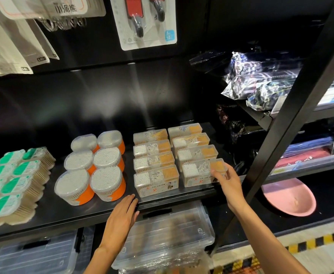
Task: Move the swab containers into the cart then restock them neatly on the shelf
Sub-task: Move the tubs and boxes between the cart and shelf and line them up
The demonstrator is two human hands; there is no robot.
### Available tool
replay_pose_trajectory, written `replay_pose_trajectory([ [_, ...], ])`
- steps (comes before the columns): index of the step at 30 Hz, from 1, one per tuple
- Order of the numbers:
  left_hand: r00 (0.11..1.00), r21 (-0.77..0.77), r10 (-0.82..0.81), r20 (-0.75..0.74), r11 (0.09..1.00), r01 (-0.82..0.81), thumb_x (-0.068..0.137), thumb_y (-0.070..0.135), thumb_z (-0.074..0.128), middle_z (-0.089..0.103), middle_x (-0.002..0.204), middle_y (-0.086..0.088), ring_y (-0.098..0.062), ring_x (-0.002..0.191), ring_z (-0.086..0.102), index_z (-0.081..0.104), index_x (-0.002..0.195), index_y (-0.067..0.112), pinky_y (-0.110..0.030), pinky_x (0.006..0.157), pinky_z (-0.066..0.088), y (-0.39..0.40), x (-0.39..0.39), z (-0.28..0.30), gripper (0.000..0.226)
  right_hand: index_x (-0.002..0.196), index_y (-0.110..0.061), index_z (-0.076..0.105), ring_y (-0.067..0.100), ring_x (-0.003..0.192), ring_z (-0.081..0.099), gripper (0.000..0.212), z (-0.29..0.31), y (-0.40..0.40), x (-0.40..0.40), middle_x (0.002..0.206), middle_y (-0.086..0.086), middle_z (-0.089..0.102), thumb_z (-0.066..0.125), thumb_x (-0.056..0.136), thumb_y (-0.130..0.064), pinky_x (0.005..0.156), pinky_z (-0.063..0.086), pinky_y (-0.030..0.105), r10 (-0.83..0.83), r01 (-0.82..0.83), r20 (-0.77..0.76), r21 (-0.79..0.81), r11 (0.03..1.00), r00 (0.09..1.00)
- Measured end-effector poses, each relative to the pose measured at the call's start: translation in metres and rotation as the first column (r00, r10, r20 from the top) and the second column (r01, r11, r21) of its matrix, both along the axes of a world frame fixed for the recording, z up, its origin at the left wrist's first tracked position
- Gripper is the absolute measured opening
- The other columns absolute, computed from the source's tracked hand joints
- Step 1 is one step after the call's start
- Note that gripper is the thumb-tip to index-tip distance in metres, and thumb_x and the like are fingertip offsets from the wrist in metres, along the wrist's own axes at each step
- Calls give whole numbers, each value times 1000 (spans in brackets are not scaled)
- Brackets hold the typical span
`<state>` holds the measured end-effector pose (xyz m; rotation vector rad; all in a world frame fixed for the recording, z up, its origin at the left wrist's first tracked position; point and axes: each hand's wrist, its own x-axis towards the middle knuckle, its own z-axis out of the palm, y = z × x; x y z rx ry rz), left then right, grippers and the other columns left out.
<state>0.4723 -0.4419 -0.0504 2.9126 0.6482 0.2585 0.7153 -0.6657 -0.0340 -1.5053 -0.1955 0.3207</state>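
Clear rectangular swab boxes stand in two rows on the black shelf (67,212). My right hand (228,184) grips the front box of the right row (197,173) at its right end. The front box of the left row (156,180) stands just beside it. My left hand (122,214) rests flat on the shelf's front edge, fingers straight, holding nothing. Round swab tubs with orange labels (106,182) stand in two rows to the left. Green-lidded packs (13,184) fill the far left of the shelf.
Clear lidded storage bins (172,234) sit under the shelf. A black upright post (292,115) rises just right of my right hand. Beyond it lie a pink basin (288,196) and bagged goods (265,80). Carded goods (146,22) hang above.
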Motion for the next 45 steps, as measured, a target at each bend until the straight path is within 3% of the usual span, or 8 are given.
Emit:
replay_pose_trajectory([
  [11, 1000, -29, 9, 5, 1000, -9, 102, 44, 4, 68, 113, -14, -27, 100, 68, 71, 106, 2, -38, 81, 57, -2, -1, 3, 79, 124, -23, 55, -5, 101, 59, 37, 3, 5, 2, 108, -14, 65, 64, 90, -12, 76, 45, 14, -7, 7, -9, -25, 1000, 1000],
  [23, 1000, 44, -12, 25, 999, 11, 103, 41, 4, 69, 110, -14, -26, 97, 70, 72, 103, 1, -38, 79, 57, -3, -2, 2, 79, 119, -30, 55, -19, 86, 59, 34, 4, 3, -1, 100, -22, 64, 63, 90, -15, 63, 45, 3, -17, 16, -11, -72, 997, 1000],
  [28, 1000, 97, -20, -15, 995, 21, 103, 38, 5, 70, 107, -14, -25, 95, 70, 73, 102, 2, -36, 76, 58, -8, -2, 8, 77, 125, -29, 53, -7, 94, 56, 37, 4, 3, 0, 101, -20, 61, 62, 91, -17, 71, 41, 12, -7, 8, 5, -103, 995, 1000],
  [30, 1000, 45, 11, -17, 999, -10, 102, 34, 31, 71, 105, -14, -25, 93, 71, 73, 100, 1, -35, 73, 58, -12, -1, 14, 54, 127, -27, 52, -3, 95, 56, 38, 5, 4, 0, 105, -12, 62, 61, 91, -17, 73, 41, 14, -8, 10, 19, -111, 994, 1000],
  [32, 998, 99, 9, 67, 995, -16, 77, 18, 78, 72, 103, -14, -25, 90, 72, 74, 97, 1, -35, 69, 59, -15, -1, 15, 27, 129, -24, 52, 7, 100, 58, 39, 5, 3, 0, 113, -5, 62, 61, 92, -18, 76, 42, 16, -10, 13, 28, -117, 993, 1000],
  [34, 998, 90, 7, 60, 996, -12, 53, 11, 93, 72, 102, -13, -24, 89, 72, 74, 96, 1, -34, 68, 59, -15, -1, 12, 48, 133, -20, 51, 11, 106, 57, 43, 5, 3, -2, 117, -3, 62, 62, 92, -20, 80, 43, 18, -6, 9, 26, -114, 993, 1000],
  [41, 995, 43, 28, 96, 999, -32, 60, 6, 89, 70, 109, -15, -27, 96, 70, 72, 103, 0, -36, 75, 59, -14, 1, 11, 47, 134, -14, 47, 23, 119, 55, 45, 10, 3, -3, 128, 6, 59, 62, 92, -24, 99, 44, 36, -1, 4, 18, -168, 986, 1000],
  [45, 998, -27, 53, 42, 998, -52, 93, 15, 58, 46, 144, -11, -23, 131, 47, 52, 134, 4, -30, 107, 39, -15, 4, 10, 43, 148, -14, 28, 24, 138, 34, 67, 19, 2, -17, 151, 6, 34, 62, 92, -27, 110, 30, 36, -37, 101, 199, -323, 941, 979],
])
